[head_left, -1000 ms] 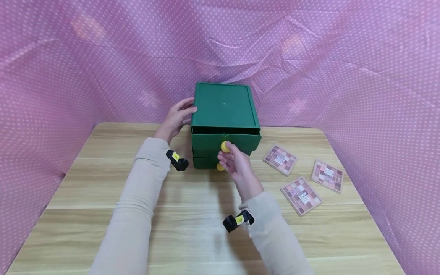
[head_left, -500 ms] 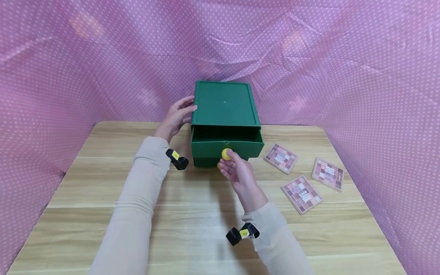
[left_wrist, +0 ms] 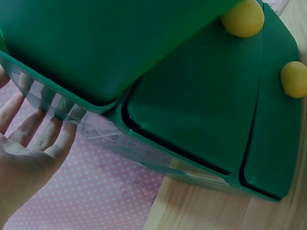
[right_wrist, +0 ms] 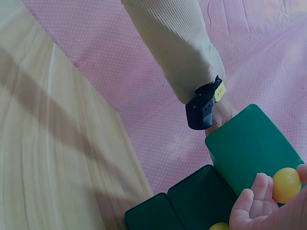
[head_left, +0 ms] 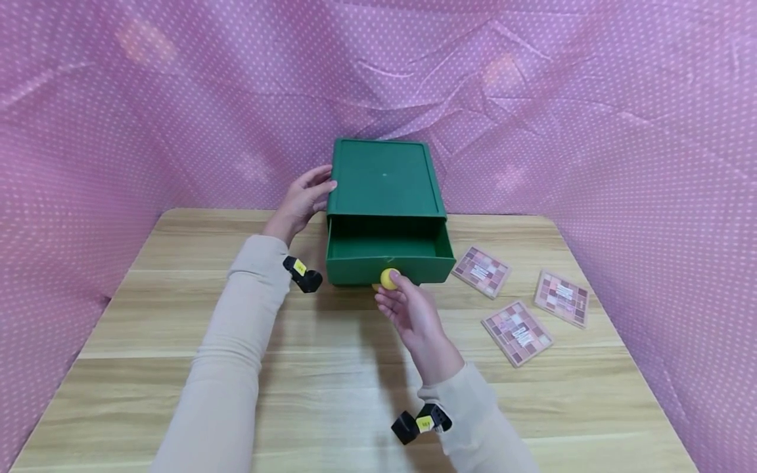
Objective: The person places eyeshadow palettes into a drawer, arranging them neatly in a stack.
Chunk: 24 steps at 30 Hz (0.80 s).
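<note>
A green drawer cabinet [head_left: 381, 177] with see-through sides stands at the back of the table. Its top drawer [head_left: 355, 270] is pulled well out, and the bare green inside shows. My right hand [head_left: 420, 322] pinches that drawer's round yellow knob [head_left: 388, 279] between thumb and fingers. On the cabinet's left side, my left hand [head_left: 300, 202] rests with fingers spread against the clear wall, plain in the left wrist view. Below the pulled-out drawer, two lower drawer fronts [left_wrist: 192, 100] sit closed, each with a yellow knob [left_wrist: 293, 79].
Three eyeshadow palettes lie on the table right of the cabinet: one near it [head_left: 481, 272], one closer to me [head_left: 517, 334], one farther right [head_left: 562, 299]. A pink dotted cloth [head_left: 532, 131] hangs behind and along both sides of the wooden table [head_left: 331, 394].
The top drawer has slid out toward me from a narrow gap, with my right hand drawing back on its knob. My left hand stays against the cabinet's side.
</note>
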Each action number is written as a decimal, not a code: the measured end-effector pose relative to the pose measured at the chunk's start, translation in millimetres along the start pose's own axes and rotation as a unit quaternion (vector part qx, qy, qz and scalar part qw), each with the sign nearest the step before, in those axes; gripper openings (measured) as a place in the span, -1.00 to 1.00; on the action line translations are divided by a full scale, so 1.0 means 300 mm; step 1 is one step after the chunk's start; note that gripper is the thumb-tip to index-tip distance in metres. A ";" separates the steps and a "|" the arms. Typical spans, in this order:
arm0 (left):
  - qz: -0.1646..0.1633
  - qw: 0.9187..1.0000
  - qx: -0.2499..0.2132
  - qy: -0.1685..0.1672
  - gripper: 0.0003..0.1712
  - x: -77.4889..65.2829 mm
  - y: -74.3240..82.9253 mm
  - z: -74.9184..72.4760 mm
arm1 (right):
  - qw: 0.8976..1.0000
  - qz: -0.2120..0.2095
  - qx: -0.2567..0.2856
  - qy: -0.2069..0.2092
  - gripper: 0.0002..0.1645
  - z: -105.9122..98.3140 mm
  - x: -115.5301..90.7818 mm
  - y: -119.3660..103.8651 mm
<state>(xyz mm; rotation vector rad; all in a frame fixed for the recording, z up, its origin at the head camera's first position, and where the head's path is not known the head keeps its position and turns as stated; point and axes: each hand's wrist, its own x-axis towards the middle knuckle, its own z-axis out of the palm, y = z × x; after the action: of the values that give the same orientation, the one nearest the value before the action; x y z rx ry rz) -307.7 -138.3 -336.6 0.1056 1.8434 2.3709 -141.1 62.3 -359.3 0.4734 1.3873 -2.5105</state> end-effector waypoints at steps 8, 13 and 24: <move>-0.004 1.000 0.001 -0.003 -0.43 0.015 -0.002 -0.003 | 1.000 0.005 0.000 0.010 -0.71 -0.011 -0.039 0.009; -0.004 1.000 0.000 -0.001 -0.43 0.022 -0.001 -0.004 | 1.000 0.006 0.009 0.010 -0.73 -0.015 -0.058 0.017; -0.013 1.000 -0.008 -0.003 -0.42 0.035 0.010 -0.006 | 1.000 0.010 0.015 -0.003 -0.86 -0.021 -0.094 0.043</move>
<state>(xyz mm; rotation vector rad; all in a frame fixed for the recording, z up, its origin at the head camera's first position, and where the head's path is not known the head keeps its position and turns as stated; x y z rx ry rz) -318.6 -139.3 -334.3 0.0871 1.8100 2.3651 -109.6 62.2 -361.4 0.4827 1.3382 -2.5188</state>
